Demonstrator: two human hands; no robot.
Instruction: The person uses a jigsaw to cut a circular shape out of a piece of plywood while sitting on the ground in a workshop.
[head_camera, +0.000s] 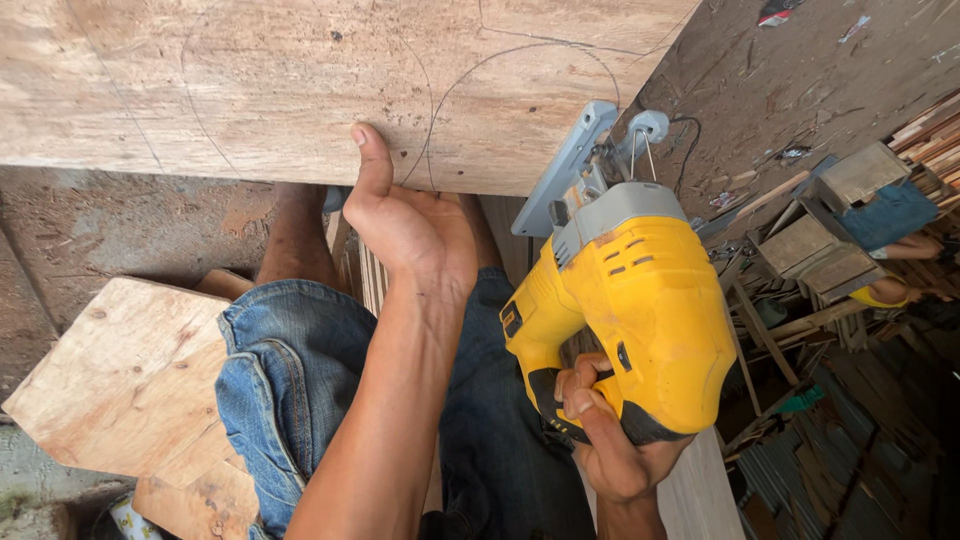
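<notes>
The person is bracing a wide plywood board (300, 90) with the left hand (410, 225), the thumb lying up on the board's face and the other fingers hidden under its near edge, so how tightly they are curled cannot be told. The board is lying across the top of the view, above the person's knees in blue jeans (290, 380), with curved pencil lines (520, 55) drawn on its face.

The right hand (610, 440) is wrapping its fingers closed around the black handle of a yellow jigsaw (630, 310). The saw's grey base plate (565, 170) is sitting against the board's near edge, just to the right of the left hand, close to where one curved line is meeting that edge.

To do this cut well, the base plate is probably best kept flat on the board's face before the blade is bearing on the wood, and the saw is best fed slowly so that it can follow the curve. The bracing hand is lying near the marked curve; keeping it beside the line, not across it, looks the safer choice. A loose offcut of plywood (120, 380) is resting on the floor at the left.
</notes>
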